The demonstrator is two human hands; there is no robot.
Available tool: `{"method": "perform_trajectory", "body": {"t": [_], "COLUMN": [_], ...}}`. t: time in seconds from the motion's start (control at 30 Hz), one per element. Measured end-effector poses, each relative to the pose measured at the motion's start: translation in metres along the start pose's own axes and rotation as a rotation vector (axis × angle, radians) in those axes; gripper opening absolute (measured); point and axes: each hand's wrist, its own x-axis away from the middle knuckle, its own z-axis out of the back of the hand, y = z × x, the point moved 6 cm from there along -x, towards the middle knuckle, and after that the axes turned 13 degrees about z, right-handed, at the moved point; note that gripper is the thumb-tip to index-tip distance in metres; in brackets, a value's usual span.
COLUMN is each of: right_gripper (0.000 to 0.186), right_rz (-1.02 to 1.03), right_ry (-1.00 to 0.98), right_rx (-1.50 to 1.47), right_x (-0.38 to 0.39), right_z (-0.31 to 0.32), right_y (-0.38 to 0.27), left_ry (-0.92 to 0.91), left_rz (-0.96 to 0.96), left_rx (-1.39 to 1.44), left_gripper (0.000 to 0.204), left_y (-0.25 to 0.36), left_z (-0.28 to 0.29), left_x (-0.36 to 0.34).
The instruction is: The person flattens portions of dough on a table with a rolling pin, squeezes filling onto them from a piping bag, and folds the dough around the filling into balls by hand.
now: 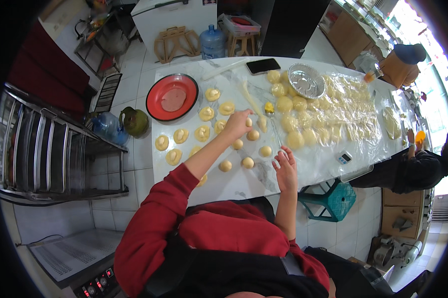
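Observation:
Over the middle of the marble-look table (204,191), my left hand (238,125) has its fingers curled at a small dough ball (249,122) and appears to grip it. My right hand (286,170) is raised near the table's front edge, fingers apart, holding nothing. Between the hands lie several smooth balls, among them a dough ball (265,151) near my right fingertips. Left of them are flattened dough rounds (181,135), several with a pale lump on top; my left forearm hides some. A long pale dough strip (254,102) stretches beyond my left hand.
Clear plastic sheet (353,114) covers rows of larger dough balls; a foil dish (307,81) rests there. A red plate (157,102), a pale rod (226,68), a phone (263,66) and a timer (343,157) lie around. A green stool (336,201) and a co-worker (417,169) are right.

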Motion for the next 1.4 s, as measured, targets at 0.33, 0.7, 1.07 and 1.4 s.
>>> {"method": "perform_trajectory", "body": {"t": [0.33,0.7,1.07,1.4], "right_gripper": [0.053,0.043,0.033,0.031], "right_rz": [0.341,0.423,0.646,0.255], "right_ry": [-0.39,-1.055,-0.841,-0.909], "right_rx": [0.645,1.446,1.277,0.467], "right_x": [-0.121,-0.211,-0.175,-0.051], "right_z": [-0.087,-0.155,-0.155,-0.166], "right_y": [0.003,0.116,0.077,0.02], "left_ry": [0.362,0.807,0.65,-0.05], "left_rz": [-0.051,0.285,0.201,0.16], "left_rx": [-0.056,0.442,0.469,0.902], "left_gripper": [0.055,0.037,0.031,0.059], "left_y": [-0.014,-0.134,-0.148,-0.056], "left_z": [0.054,0.182,0.17,0.101], "left_x": [0.032,0.162,0.142,0.103]}}
